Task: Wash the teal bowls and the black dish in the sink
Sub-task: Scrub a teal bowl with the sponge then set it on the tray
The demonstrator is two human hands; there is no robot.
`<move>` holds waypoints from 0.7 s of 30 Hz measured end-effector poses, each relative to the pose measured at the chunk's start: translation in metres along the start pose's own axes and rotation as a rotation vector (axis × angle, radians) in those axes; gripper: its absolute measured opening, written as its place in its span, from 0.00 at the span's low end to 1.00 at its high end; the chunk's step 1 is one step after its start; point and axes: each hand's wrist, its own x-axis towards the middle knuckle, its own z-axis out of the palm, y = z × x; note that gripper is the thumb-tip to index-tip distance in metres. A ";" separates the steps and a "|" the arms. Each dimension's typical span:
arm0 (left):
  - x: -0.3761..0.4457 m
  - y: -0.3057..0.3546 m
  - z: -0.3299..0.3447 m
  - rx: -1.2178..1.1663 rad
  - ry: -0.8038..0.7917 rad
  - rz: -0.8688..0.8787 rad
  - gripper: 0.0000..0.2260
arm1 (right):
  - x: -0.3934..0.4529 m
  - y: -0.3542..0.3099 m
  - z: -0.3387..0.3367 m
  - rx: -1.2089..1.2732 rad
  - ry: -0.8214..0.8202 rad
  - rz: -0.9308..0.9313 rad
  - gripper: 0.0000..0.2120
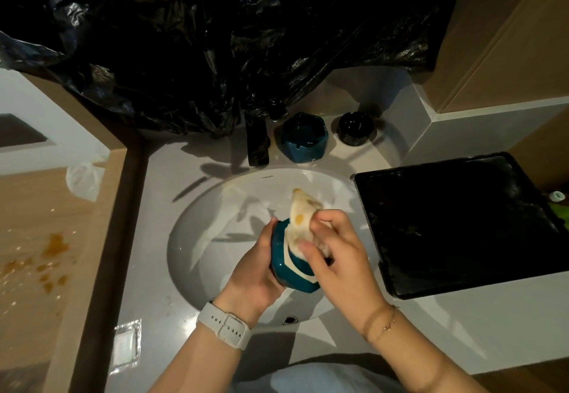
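Teal bowl (288, 265), tipped on its side above the sink (197, 238), is cupped by the left hand (255, 272); the right hand (335, 254) pinches a cloth (300, 217) against its rightward-facing mouth. Beyond the sink wait a second teal bowl (303, 138) and black dish (354, 129).

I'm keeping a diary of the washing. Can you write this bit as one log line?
step: scrubbing | left hand: holds teal bowl over sink | right hand: rubs cloth on it | waiting: second bowl, black dish

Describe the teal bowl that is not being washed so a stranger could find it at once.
Start at the white sink basin and go to its far rim, where the dark faucet stands. The teal bowl sits on the counter just right of it. Its neighbour, the black dish, is smaller and black.
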 end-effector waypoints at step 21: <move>-0.009 0.014 -0.004 -0.137 0.082 0.051 0.16 | 0.002 0.005 -0.021 -0.193 -0.050 -0.020 0.16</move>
